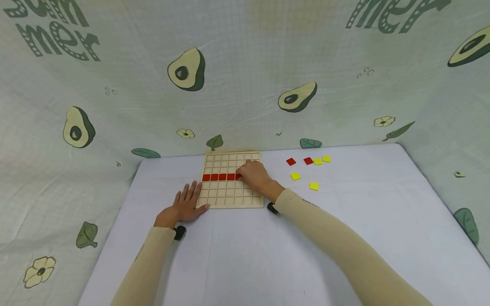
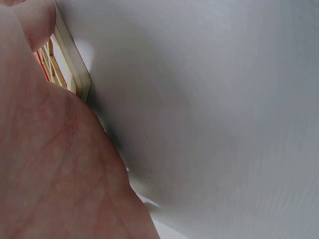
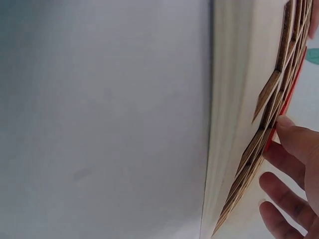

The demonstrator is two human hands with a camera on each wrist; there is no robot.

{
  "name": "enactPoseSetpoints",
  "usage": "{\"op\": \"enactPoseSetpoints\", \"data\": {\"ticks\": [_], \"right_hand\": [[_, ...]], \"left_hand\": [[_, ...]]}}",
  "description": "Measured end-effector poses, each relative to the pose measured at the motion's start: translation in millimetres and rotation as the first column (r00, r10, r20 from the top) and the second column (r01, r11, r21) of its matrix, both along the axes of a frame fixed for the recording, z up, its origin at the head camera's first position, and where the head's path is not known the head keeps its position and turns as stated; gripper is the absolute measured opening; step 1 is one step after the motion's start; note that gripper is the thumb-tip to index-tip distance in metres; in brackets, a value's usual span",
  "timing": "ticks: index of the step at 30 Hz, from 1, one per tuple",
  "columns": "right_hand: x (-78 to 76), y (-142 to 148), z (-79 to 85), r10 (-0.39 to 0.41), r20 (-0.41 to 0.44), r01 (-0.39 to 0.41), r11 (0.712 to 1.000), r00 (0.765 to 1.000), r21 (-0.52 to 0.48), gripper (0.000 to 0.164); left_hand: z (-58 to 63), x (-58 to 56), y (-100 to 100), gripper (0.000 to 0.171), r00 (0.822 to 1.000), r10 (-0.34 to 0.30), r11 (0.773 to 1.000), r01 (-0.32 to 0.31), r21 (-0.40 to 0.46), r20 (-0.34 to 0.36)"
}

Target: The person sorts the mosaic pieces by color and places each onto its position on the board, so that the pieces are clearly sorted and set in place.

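Note:
A light wooden grid board [image 1: 229, 200] lies flat at the table's far side, with a row of red square tiles [image 1: 218, 177] in its cells, running from the left edge toward the middle. My left hand [image 1: 185, 207] rests with spread fingers against the board's lower left corner, the thumb on its near edge. Over the right half of the board, my right hand [image 1: 254, 174] pinches a red tile [image 3: 271, 138] between thumb and index finger at the row's right end. The hand partly hides that tile in the head view. Dark wooden slots show along the board's side in the right wrist view.
To the right of the board lie two loose red tiles [image 1: 291, 161] and several yellow tiles [image 1: 295, 176]. A white cloth covers the table [image 1: 245, 255]. Behind it hangs a fabric backdrop [image 1: 245, 106] printed with avocados and leaves.

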State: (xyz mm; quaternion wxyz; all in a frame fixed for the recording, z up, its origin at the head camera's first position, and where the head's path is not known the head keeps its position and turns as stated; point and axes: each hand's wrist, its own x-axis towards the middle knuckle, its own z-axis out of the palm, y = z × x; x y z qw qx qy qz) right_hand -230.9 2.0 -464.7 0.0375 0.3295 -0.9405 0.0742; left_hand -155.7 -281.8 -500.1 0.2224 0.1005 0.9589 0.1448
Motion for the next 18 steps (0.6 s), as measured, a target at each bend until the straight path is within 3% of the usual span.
{"op": "enactPoseSetpoints", "data": {"ticks": [12,18], "right_hand": [[12.4,13.0,1.4,0.029,0.000,-0.029,1.000,1.000,0.008,0.010],[20.3,37.5,7.8,0.012,-0.003,-0.012,0.999,1.000,-0.039,0.028]], "left_hand": [[4.6,1.2,1.9,0.100,1.000,0.014,1.000,-0.013,-0.008,0.014],[4.5,1.5,1.6,0.103,1.000,0.016,1.000,-0.016,0.006,0.015]]}}
